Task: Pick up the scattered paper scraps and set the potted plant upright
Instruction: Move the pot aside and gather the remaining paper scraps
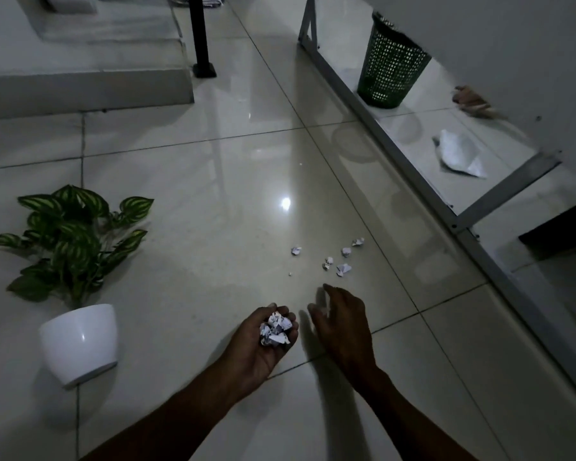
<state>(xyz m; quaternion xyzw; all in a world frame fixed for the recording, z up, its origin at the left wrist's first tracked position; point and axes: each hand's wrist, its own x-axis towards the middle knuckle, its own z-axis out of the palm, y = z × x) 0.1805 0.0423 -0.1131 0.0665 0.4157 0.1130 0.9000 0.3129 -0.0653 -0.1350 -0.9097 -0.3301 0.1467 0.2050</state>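
My left hand (263, 341) is cupped palm-up low in the middle, holding a bunch of crumpled paper scraps (276, 328). Just right of it, my right hand (343, 322) hovers over the floor with fingers spread and nothing in it. Several small paper scraps (343, 261) lie on the tiles a short way beyond my right fingertips. The potted plant lies tipped on its side at the left: its white pot (80, 341) faces away from me, and its striped green leaves (70, 241) spread over the floor.
A green mesh wastebasket (391, 64) stands at the far right beneath a white metal-framed table (413, 168). A larger crumpled paper sheet (459, 154) lies under that table. A black post (202, 38) and grey steps (80, 88) are at the back left.
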